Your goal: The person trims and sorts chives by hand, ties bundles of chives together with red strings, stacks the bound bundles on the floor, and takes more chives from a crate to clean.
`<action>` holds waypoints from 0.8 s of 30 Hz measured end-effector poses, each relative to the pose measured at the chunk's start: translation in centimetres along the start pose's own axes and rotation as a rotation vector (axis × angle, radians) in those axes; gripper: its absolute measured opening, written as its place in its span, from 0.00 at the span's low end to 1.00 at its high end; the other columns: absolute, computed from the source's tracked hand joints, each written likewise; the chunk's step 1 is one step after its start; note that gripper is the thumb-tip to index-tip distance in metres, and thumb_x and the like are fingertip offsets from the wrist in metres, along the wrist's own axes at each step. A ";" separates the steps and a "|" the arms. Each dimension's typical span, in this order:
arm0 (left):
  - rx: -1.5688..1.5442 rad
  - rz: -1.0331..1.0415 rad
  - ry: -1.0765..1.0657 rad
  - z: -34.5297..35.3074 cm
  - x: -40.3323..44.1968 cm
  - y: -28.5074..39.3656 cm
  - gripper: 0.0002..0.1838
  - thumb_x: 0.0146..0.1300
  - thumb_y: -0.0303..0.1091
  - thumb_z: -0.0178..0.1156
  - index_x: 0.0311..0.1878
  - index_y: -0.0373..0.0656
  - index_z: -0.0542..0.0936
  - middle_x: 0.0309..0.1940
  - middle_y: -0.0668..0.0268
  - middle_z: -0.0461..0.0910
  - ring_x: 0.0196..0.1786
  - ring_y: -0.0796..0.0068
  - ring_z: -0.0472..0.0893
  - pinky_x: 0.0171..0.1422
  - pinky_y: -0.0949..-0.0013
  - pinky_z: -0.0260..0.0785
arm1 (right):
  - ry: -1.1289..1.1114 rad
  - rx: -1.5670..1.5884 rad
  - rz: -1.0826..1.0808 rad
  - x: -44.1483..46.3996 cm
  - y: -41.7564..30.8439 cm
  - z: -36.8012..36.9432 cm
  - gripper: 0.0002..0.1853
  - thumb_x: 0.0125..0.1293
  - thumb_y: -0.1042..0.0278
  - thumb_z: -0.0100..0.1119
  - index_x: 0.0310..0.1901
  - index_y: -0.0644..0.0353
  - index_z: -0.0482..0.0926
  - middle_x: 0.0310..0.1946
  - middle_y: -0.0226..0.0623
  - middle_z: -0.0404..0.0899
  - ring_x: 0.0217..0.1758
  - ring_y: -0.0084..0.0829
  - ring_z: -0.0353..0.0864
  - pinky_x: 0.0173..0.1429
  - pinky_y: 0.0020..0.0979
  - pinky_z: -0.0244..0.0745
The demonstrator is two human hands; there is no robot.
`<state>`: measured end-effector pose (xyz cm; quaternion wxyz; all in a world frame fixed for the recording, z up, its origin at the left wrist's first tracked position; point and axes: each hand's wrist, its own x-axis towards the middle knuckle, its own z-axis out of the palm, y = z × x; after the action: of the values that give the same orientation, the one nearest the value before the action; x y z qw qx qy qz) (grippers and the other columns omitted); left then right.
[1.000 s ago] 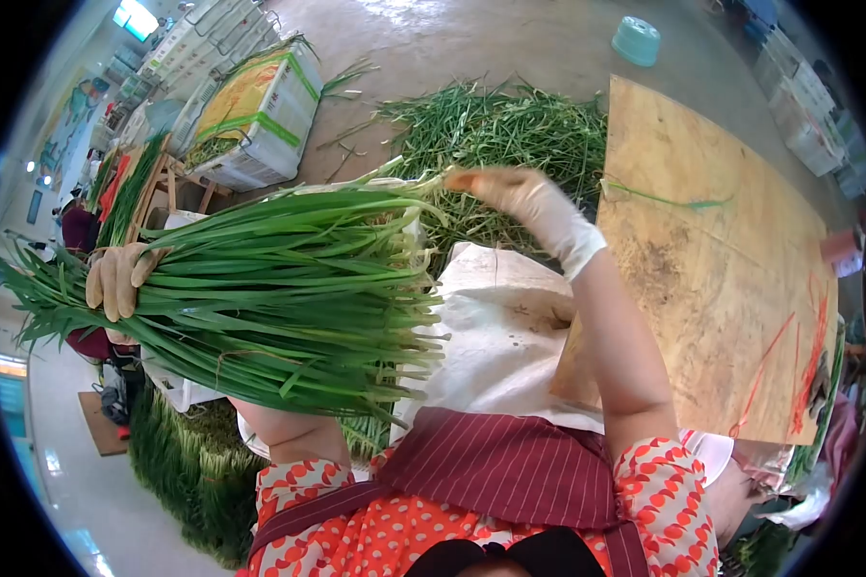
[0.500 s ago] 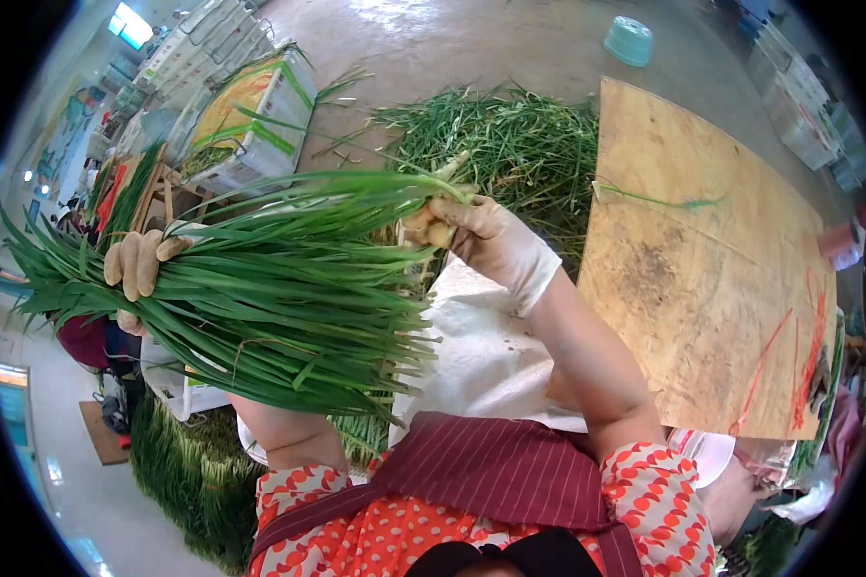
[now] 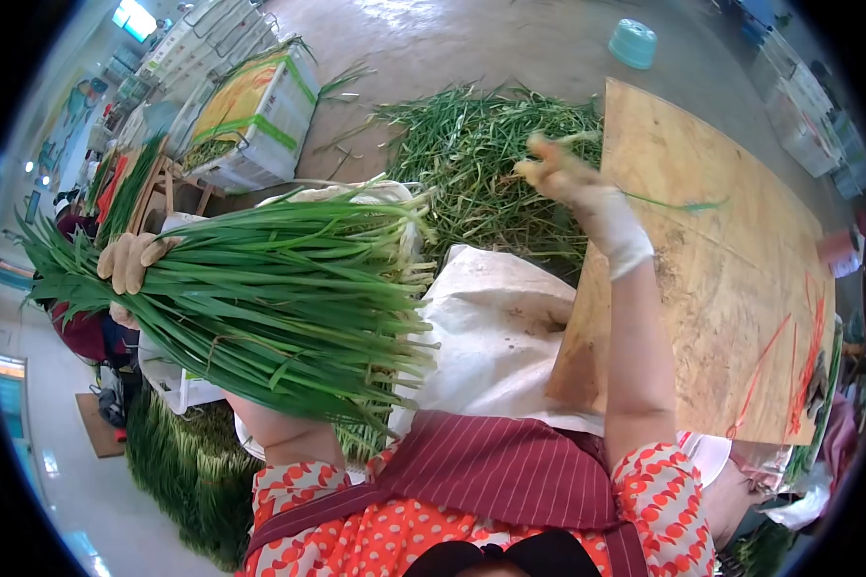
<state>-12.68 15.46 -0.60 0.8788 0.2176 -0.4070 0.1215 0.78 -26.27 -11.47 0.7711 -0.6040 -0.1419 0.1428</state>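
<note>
A large bunch of long green leafy stalks (image 3: 289,288) fans out across the left half of the view, pale cut ends toward the middle. My gloved left hand (image 3: 135,264) is wrapped round its leafy end at the left. My gloved right hand (image 3: 568,178) is raised near the edge of the wooden board, off to the right of the bunch. Its fingers are blurred, with a pale bit at their tips that I cannot make out. Behind it lies a heap of loose green leaves (image 3: 481,163) on the floor.
A wooden board (image 3: 702,260) with red strings (image 3: 808,356) is at the right. White cloth (image 3: 491,327) covers my lap. A white box (image 3: 279,125) stands at the back left, more green bundles (image 3: 188,471) lie lower left, and a turquoise tub (image 3: 633,43) sits at the back.
My right hand went from the stalk ends, where it pinched at them half a second ago, up and right, away from the bunch. My left hand keeps its hold.
</note>
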 end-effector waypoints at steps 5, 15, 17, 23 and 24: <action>0.007 0.009 -0.007 -0.2 0.2 -1.0 0.18 0.45 0.24 0.62 0.40 0.50 0.71 0.29 0.78 0.69 0.36 0.82 0.72 0.59 0.71 0.60 | -0.135 -0.453 -0.316 1.0 0.3 5.3 0.34 0.55 0.64 0.68 0.64 0.50 0.67 0.63 0.36 0.69 0.68 0.33 0.64 0.70 0.33 0.58; 0.020 0.018 0.024 -0.1 0.3 -2.5 0.18 0.45 0.24 0.60 0.40 0.48 0.69 0.29 0.76 0.68 0.37 0.81 0.72 0.62 0.67 0.60 | -0.360 0.211 0.089 2.9 -0.8 8.9 0.15 0.66 0.61 0.57 0.43 0.66 0.80 0.39 0.38 0.83 0.37 0.26 0.81 0.47 0.27 0.76; 0.043 -0.021 0.006 -0.3 0.5 -2.0 0.17 0.45 0.24 0.60 0.40 0.48 0.69 0.29 0.76 0.68 0.37 0.81 0.72 0.62 0.67 0.60 | -0.380 0.267 0.088 3.0 -0.5 8.8 0.14 0.65 0.62 0.58 0.43 0.66 0.79 0.39 0.39 0.83 0.37 0.26 0.81 0.46 0.27 0.76; 0.087 -0.091 -0.016 0.1 0.7 -2.3 0.16 0.46 0.26 0.60 0.39 0.50 0.70 0.28 0.77 0.69 0.37 0.81 0.71 0.62 0.66 0.59 | -0.214 0.225 0.118 2.9 -0.1 8.7 0.14 0.64 0.70 0.59 0.48 0.69 0.76 0.43 0.42 0.82 0.46 0.33 0.82 0.53 0.26 0.76; 0.115 -0.120 -0.035 0.1 0.7 -2.2 0.16 0.47 0.27 0.61 0.40 0.51 0.71 0.28 0.78 0.69 0.37 0.82 0.71 0.62 0.66 0.58 | -0.203 0.215 0.114 3.0 0.1 8.7 0.16 0.64 0.70 0.58 0.51 0.70 0.74 0.44 0.42 0.81 0.47 0.34 0.82 0.54 0.26 0.76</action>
<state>-11.40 13.57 -0.61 0.8634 0.2938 -0.4007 0.0881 0.10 -17.30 -9.42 0.8036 -0.5076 -0.1686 0.2611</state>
